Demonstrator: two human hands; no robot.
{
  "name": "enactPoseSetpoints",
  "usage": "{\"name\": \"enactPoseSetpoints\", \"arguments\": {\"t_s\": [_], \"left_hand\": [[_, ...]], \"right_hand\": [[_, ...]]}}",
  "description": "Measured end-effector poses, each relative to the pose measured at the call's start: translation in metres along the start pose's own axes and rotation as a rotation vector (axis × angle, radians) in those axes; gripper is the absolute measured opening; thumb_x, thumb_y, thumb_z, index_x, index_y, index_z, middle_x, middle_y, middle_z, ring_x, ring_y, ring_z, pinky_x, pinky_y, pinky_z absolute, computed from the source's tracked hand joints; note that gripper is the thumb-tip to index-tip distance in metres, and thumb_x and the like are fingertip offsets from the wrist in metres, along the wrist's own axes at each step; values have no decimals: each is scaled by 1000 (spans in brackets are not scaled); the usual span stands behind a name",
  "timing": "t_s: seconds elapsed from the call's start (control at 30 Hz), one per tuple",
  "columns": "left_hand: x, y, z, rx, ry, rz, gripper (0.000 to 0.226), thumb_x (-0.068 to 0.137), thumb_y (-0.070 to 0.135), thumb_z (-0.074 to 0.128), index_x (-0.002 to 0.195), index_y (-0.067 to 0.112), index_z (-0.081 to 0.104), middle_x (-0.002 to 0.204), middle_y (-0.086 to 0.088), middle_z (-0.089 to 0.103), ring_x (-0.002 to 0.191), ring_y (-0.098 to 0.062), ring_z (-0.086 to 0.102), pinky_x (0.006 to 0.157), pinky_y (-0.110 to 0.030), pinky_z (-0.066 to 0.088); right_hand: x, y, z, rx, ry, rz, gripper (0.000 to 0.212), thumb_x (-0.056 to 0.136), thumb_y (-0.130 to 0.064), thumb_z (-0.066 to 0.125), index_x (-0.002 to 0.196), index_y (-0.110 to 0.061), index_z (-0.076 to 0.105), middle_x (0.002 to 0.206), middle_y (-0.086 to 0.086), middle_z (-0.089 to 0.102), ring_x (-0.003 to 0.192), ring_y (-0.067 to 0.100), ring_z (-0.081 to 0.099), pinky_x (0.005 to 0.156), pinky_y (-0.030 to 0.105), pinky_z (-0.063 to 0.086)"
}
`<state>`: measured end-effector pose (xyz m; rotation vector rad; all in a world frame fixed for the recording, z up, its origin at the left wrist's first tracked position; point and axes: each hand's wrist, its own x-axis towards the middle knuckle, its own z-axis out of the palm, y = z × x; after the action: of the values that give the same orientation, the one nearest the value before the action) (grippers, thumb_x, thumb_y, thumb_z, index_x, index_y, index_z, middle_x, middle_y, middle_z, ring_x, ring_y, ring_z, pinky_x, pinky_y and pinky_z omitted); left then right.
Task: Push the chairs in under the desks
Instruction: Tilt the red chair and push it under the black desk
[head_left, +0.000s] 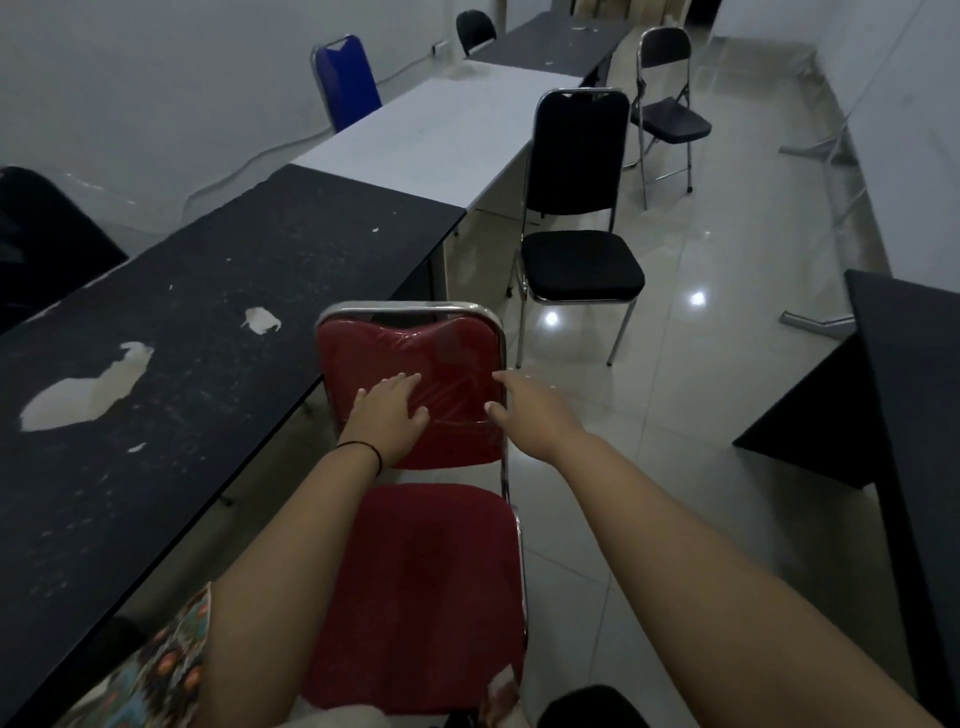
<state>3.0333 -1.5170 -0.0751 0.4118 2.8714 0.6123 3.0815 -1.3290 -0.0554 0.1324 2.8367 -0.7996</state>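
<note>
While the red chair (415, 467) stands sideways just beside the black desk (182, 338), not under it, the left hand (389, 415) lies flat on its backrest and the right hand (524, 410) reaches its frame with loose fingers, so turning it seems next.

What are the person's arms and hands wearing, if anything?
Both forearms are bare, with no sleeves reaching them and no gloves on the hands. The left hand has a thin black band around its wrist. The right hand shows no band, watch or ring. A patterned, multicoloured garment shows at the lower left.
</note>
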Motion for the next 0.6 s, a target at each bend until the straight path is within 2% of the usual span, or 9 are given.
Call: {"name": "enactPoseSetpoints", "arguments": {"t_s": [0.13, 0.37, 0.5, 0.6], "left_hand": [[21, 0, 3, -18, 28, -77, 54, 93, 27, 48, 144, 17, 32, 151, -7, 30, 141, -20, 23, 116, -45, 10], [62, 27, 15, -47, 141, -252, 53, 93, 27, 47, 144, 18, 32, 151, -7, 29, 141, -23, 23, 116, -45, 9], [79, 54, 30, -19, 226, -338, 52, 94, 27, 46, 144, 18, 33, 152, -5, 28, 141, -22, 20, 116, -43, 9], [92, 71, 42, -4, 286, -390, 51, 94, 25, 45, 143, 18, 34, 152, -4, 28, 142, -21, 18, 116, -41, 8]], "right_hand": [[30, 9, -8, 17, -48, -66, 56, 98, -33, 48, 148, -19, 26, 157, 7, 21, 143, 23, 25, 118, 48, 12], [104, 37, -42, -148, -118, -271, 58, 97, -34, 49, 148, -18, 27, 156, 6, 23, 141, 23, 27, 116, 45, 20], [142, 56, -64, -265, -180, -421, 58, 98, -32, 45, 150, -19, 22, 159, 3, 12, 144, 23, 17, 116, 46, 15], [165, 68, -72, -272, -246, -488, 55, 99, -30, 44, 149, -23, 22, 160, 2, 10, 145, 23, 15, 117, 46, 12]]}}
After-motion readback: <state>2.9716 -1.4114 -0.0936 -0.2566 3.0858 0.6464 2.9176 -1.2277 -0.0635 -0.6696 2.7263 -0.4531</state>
